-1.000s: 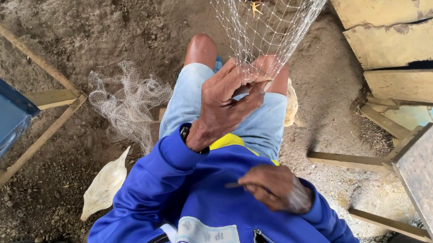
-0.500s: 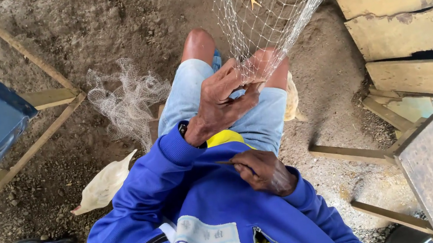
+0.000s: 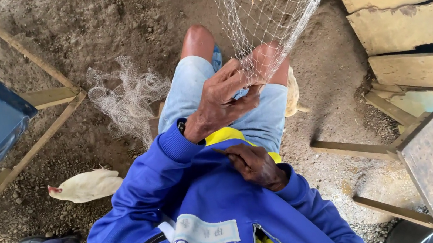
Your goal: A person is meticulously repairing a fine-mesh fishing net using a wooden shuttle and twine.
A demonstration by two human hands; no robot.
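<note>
Left hand (image 3: 223, 101) clamped on the stretched fishing net (image 3: 270, 17) above the knees. Right hand (image 3: 254, 165) loosely curled by the chest; what it holds, cannot tell. Loose net heap (image 3: 128, 96) and white chicken (image 3: 89, 185) on dirt nearby.

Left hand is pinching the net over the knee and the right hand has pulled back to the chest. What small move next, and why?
Probably bring the right hand back up to the fishing net beside the left hand. The left hand pinches the mesh taut over the knee, where it stretches up and away, while the right hand sits closed against the blue jacket, apart from the mesh. What it holds, if anything, is too small to tell.
</note>
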